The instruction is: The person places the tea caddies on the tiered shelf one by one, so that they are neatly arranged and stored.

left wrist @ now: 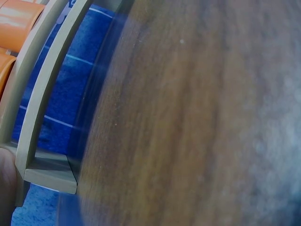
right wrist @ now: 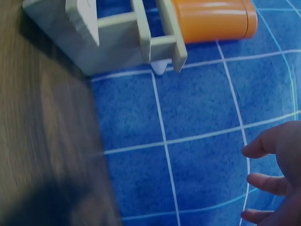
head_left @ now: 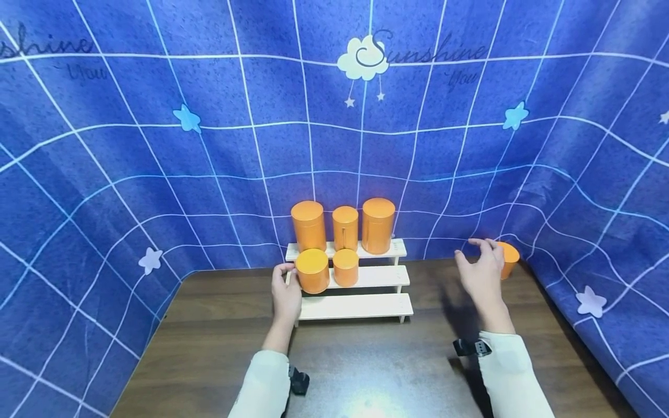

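Observation:
My left hand [head_left: 286,295] is at the left end of the stepped white rack [head_left: 355,306], its fingers gripping the side of a wide orange canister [head_left: 312,271] on the middle step. Beside that canister stands a smaller orange canister [head_left: 346,268]. On the top step are a wide canister [head_left: 308,226], a narrow one [head_left: 345,229] and a tall one [head_left: 378,226]. Off to the right, my right hand [head_left: 482,277] has its fingers spread with nothing between them. Just beyond its outer side, a separate orange canister [head_left: 509,260] is partly hidden by the hand.
The rack's lowest step has bare boards in view. A brown wooden table [head_left: 219,342] lies beneath everything. Blue gridded cloth [head_left: 230,151] hangs behind and along both sides, close to the rack and the right-hand canister.

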Tool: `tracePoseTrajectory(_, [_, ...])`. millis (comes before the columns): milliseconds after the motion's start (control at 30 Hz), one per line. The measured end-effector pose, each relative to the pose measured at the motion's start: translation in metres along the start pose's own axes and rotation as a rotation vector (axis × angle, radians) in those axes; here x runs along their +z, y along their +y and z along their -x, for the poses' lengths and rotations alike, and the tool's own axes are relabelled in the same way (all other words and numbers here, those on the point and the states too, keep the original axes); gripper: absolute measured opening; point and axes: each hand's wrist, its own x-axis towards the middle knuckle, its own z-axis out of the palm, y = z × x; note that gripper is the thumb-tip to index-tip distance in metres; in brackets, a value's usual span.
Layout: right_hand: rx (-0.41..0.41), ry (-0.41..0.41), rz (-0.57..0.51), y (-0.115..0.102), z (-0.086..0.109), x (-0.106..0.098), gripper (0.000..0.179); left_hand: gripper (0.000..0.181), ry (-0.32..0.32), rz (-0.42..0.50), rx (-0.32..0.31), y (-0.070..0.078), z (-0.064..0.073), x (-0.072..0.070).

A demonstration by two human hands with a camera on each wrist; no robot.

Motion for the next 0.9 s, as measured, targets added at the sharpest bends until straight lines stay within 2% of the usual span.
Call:
tracePoseTrajectory(200, [0.064,-0.076,0.131,0.011,-0.004,-0.006,0.075,0.012,0.003,0.006,0.018,-0.001,0.001,0.003])
tracePoseTrajectory(400, [0.128,-0.137,0.163,0.027,-0.011,-0.007,0.092,0.014,-0.001,-0.001,0.016,-0.004,-0.001,0.001])
tracePoseTrajectory(533, [0.222,-0.175,0.169,0.045,-0.016,-0.009,0.094,0.015,-0.010,0.009,0.006,-0.004,0.000,0.001])
tracePoseTrajectory(667, [0.302,-0.157,0.158,0.059,-0.020,-0.013,0.091,0.015,-0.030,0.021,-0.005,-0.004,0.000,0.001])
tracePoseTrajectory(767, [0.341,-0.140,0.138,0.067,-0.022,-0.014,0.089,0.015,-0.030,0.018,-0.011,-0.005,-0.001,0.002])
tracePoseTrajectory(900, [0.384,-0.171,0.136,0.075,-0.025,-0.013,0.090,0.015,-0.023,0.017,0.001,-0.006,-0.003,0.001])
